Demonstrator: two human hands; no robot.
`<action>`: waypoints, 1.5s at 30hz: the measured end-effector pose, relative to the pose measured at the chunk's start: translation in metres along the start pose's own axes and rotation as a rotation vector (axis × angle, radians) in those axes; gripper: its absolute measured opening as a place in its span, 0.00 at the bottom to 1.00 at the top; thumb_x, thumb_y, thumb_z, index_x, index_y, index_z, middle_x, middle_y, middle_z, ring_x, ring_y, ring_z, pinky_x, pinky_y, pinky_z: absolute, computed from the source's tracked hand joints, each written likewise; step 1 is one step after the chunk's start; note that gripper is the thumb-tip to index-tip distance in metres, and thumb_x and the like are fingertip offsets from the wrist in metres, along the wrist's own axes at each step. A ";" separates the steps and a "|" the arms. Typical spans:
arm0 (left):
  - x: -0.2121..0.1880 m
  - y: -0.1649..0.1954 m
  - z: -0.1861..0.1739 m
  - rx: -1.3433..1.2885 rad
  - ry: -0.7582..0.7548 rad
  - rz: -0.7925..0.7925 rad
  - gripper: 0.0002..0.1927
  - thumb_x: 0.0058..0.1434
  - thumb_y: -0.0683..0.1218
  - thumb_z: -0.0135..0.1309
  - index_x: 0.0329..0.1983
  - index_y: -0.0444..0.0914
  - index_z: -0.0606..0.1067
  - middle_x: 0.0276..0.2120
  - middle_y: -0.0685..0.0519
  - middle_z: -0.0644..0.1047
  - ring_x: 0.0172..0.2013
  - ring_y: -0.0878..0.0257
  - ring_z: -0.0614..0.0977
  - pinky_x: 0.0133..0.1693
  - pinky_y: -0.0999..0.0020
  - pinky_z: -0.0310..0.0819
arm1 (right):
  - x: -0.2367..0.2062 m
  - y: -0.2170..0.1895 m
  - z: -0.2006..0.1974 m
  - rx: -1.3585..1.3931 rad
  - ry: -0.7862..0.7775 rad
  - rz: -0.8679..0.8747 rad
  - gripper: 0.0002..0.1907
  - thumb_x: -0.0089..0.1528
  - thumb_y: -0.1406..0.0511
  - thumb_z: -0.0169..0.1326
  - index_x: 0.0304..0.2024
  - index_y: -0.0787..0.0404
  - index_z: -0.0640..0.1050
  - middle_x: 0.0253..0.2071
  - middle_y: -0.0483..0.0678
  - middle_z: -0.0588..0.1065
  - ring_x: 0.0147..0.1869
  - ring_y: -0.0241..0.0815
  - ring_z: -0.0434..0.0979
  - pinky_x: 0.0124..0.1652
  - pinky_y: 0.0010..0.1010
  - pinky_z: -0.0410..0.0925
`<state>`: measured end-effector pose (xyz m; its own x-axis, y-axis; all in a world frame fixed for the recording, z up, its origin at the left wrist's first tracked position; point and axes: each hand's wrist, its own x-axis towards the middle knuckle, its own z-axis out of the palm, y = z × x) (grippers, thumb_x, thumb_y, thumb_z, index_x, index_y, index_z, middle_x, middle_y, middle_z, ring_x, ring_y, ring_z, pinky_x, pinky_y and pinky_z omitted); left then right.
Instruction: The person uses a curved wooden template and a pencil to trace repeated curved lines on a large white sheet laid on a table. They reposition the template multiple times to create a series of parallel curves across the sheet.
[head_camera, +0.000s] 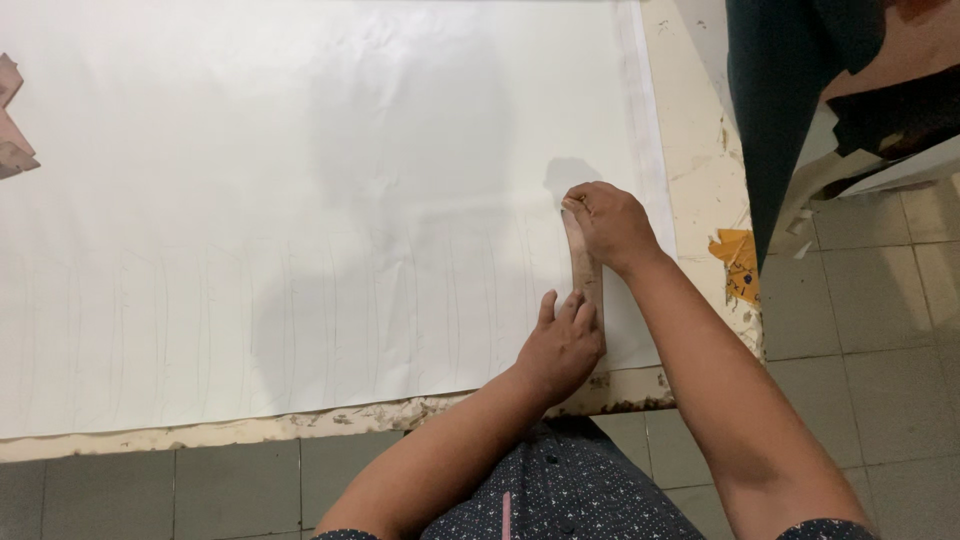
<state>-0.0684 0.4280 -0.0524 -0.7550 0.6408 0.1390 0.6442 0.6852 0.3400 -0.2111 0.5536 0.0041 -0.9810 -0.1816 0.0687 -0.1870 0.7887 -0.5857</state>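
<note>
A person's two bare hands work at the right end of a wide sheet of white cloth (300, 180) spread over a worn, paint-chipped surface (690, 130), seen from above. The left hand (562, 345) lies flat with fingers extended, pressing down the near end of a narrow brownish template (585, 275), a slightly curved strip that runs away from the person across the cloth. The right hand (610, 222) is curled closed at the strip's far end, fingertips pinched at its top edge; whether it grips a small marking tool there cannot be told. The template sits near the cloth's right border, just inside a folded white selvage (650, 150) that runs along that side.

Faint pencil lines (300, 300) in a row of long, upright strokes cover the lower half of the cloth to the left of the hands, reaching almost to the near edge. At the far left edge, a few pinkish-brown cut pieces (12, 130) rest on the cloth, well apart from the work.

Right of the surface, a torn orange scrap (740, 262) clings to the chipped edge. Beyond it stand a dark teal panel (780, 100) and dark and pale scraps (880, 130) over a grey tiled floor (880, 330). The person's dotted dark garment (560, 495) shows at the bottom, close against the surface's near edge.
</note>
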 end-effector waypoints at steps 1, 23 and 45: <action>0.001 -0.001 0.001 -0.002 0.004 -0.002 0.14 0.65 0.44 0.44 0.45 0.31 0.77 0.55 0.37 0.72 0.66 0.42 0.67 0.67 0.34 0.49 | 0.002 -0.001 -0.001 0.005 -0.006 0.014 0.11 0.67 0.62 0.54 0.44 0.62 0.81 0.43 0.50 0.80 0.44 0.50 0.80 0.45 0.37 0.72; 0.002 -0.005 -0.013 -0.080 -0.071 -0.029 0.11 0.64 0.44 0.48 0.46 0.37 0.78 0.55 0.44 0.71 0.69 0.49 0.65 0.64 0.29 0.48 | -0.129 0.020 -0.017 -0.009 0.029 0.198 0.15 0.67 0.59 0.53 0.45 0.63 0.83 0.46 0.54 0.81 0.48 0.50 0.82 0.50 0.37 0.72; 0.010 -0.019 -0.017 -0.096 -0.188 -0.101 0.18 0.61 0.47 0.53 0.55 0.43 0.76 0.65 0.58 0.70 0.64 0.63 0.69 0.65 0.44 0.49 | -0.240 -0.009 0.005 0.166 -0.035 0.147 0.10 0.65 0.63 0.55 0.43 0.64 0.81 0.40 0.51 0.81 0.41 0.45 0.83 0.42 0.33 0.75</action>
<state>-0.0904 0.4156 -0.0417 -0.7729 0.6302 -0.0733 0.5450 0.7187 0.4318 0.0265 0.5873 -0.0118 -0.9941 -0.0944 -0.0541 -0.0279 0.7016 -0.7120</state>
